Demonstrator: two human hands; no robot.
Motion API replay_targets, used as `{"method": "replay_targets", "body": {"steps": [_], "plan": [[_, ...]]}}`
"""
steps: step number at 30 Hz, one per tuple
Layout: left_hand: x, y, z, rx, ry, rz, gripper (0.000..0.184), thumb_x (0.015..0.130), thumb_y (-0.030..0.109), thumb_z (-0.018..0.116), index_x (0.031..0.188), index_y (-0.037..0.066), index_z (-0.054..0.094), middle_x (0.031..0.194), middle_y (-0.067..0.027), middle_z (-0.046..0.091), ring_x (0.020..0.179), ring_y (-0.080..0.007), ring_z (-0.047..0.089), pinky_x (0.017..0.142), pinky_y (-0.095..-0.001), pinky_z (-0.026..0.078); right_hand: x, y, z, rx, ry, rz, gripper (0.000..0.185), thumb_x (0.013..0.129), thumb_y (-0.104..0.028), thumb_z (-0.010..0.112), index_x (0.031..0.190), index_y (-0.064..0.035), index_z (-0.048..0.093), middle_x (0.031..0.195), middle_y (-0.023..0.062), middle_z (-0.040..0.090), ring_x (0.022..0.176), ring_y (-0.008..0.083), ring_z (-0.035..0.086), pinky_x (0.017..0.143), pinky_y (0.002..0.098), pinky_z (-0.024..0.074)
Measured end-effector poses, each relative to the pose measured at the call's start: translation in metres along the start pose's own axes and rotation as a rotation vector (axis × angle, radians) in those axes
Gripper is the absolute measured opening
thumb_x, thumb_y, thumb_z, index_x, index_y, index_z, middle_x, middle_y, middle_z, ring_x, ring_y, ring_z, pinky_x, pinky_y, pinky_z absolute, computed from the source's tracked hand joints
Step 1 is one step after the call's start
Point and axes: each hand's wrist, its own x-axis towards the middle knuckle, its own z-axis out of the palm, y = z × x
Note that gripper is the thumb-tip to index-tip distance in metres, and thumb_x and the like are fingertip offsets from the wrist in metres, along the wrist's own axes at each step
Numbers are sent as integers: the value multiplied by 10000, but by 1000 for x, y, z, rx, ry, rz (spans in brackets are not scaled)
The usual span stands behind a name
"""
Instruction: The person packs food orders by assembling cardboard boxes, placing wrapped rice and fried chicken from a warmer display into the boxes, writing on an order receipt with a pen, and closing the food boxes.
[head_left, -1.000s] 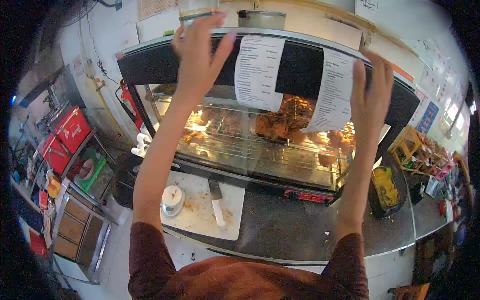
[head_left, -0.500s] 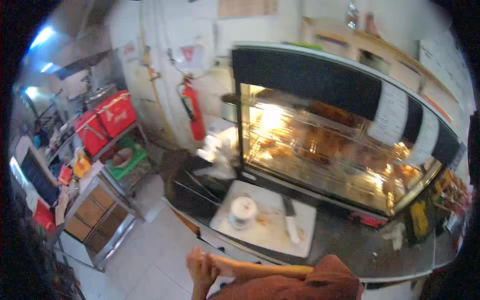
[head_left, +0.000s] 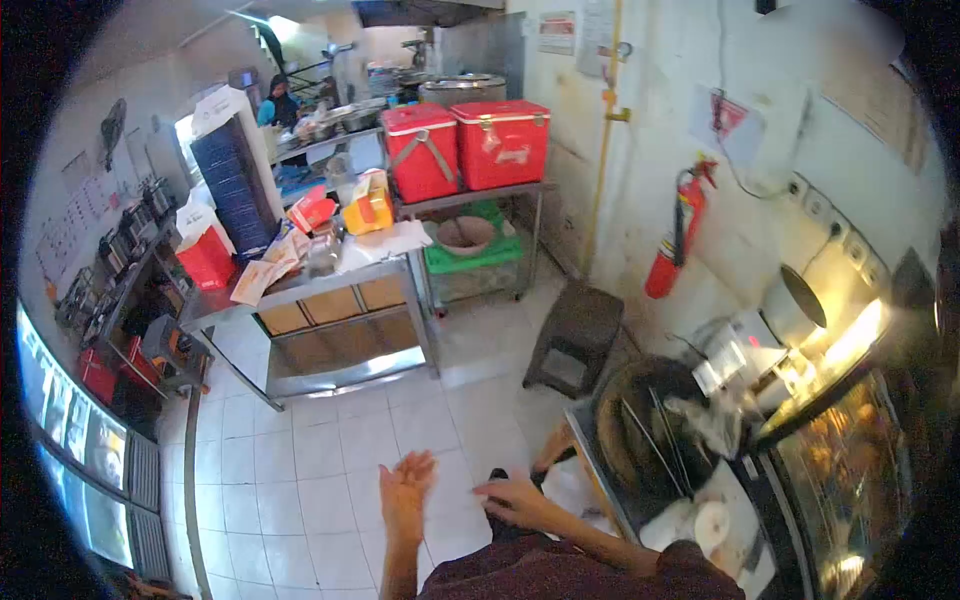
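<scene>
My left hand (head_left: 407, 490) is raised over the tiled floor, palm up, with its fingers stretched out and nothing in it. To its right, my right hand (head_left: 515, 502) points leftward in front of my body, fingers loosely extended and holding nothing. A gap separates the two hands. Nearest to my right hand is the dark counter (head_left: 600, 450) at the lower right. On it lie a white cutting board (head_left: 668, 527), a white round container (head_left: 712, 522) and a pair of long metal tongs (head_left: 668, 440).
A steel table (head_left: 345, 370) with boxes stands ahead. Behind it, red coolers (head_left: 505, 145) sit on a rack above a green crate (head_left: 470, 250). A dark stool (head_left: 575, 340) is by the wall under a fire extinguisher (head_left: 678, 230). The lit display case (head_left: 850, 480) is at right.
My view has turned left, so the counter and display case now sit at the right edge. My hands, clasped together before, have come apart.
</scene>
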Motion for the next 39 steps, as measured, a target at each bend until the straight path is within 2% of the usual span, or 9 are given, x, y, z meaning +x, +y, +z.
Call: {"method": "replay_targets", "body": {"steps": [3,6,12,15,21,28,31,35,39], "plan": [[88,19,-27,458,187,354,395,911,345,423,974,-33,518,859,-130,584,818,-211,587,672,-319,484,60,85,-46,372,55,412,313,852,-233,571,1125,-82,552,915,43,640,781,117,585,640,274,474],[168,45,-34,561,320,360,419,922,345,412,822,-30,571,857,-145,601,602,-196,601,602,-282,487,134,133,-105,307,231,125,237,888,-239,525,975,-37,614,829,31,641,800,82,573,631,236,471],[272,82,13,570,360,480,297,946,200,359,1036,-21,535,1048,-179,551,579,-223,613,704,-333,523,340,148,-229,203,265,-12,278,893,-251,501,884,-7,633,786,70,652,736,151,611,655,287,473],[341,79,10,510,408,706,275,938,74,312,1127,-9,494,1266,-186,387,825,-250,623,780,-369,517,450,168,-295,184,189,-94,260,909,-220,477,917,8,601,839,36,627,784,107,577,709,251,458],[506,94,14,1109,441,832,445,744,-161,336,1103,17,530,1347,-184,277,1271,-320,284,986,-394,362,699,238,-433,239,281,-131,372,902,-346,462,986,1,567,878,73,628,792,113,594,663,250,481],[671,129,129,1173,249,891,375,734,-121,426,1034,51,573,1266,-176,396,1092,-293,477,915,-358,380,887,299,-533,-534,268,34,629,850,-517,437,1092,61,493,1012,258,578,966,383,561,828,419,438],[715,142,168,1210,127,897,358,747,-121,447,1029,59,575,1237,-169,407,1071,-288,486,902,-358,398,933,336,-532,-555,194,165,806,820,-621,396,1238,68,373,1102,266,535,1054,371,515,879,353,426],[777,143,195,1242,199,927,358,743,-123,460,1024,65,577,1210,-166,419,1080,-302,474,910,-362,395,952,340,-550,-94,-39,438,1051,740,-728,389,1338,84,89,1221,282,439,1134,361,457,815,439,466],[826,141,235,1328,345,964,368,752,-87,501,1087,61,541,1202,-180,421,1141,-323,419,937,-401,372,962,325,-592,212,-260,424,895,775,-679,411,1332,-17,179,1105,196,522,1007,255,529,757,409,489]]}}
